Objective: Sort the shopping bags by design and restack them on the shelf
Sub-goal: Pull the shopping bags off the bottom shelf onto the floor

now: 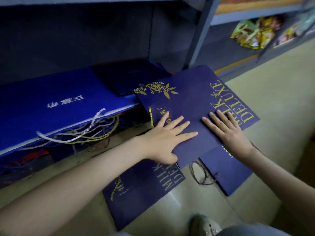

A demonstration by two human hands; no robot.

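Both hands lay flat, fingers spread, gripping nothing: the left hand and right hand pressed the navy bag. Its long axis ran away from them toward the shelf, equally near both.

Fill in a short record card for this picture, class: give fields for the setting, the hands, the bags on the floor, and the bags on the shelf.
setting: floor beside a grey metal shelf
left hand: flat, fingers spread, on the top navy bag
right hand: flat on the same bag
top navy bag: gold flower print and DELUXE lettering, lies over two other bags
lower navy bag: same gold lettering, on the floor
small navy bag: dark cord handle, partly covered
bright blue bags: stacked on the shelf, white lettering, cords hanging out
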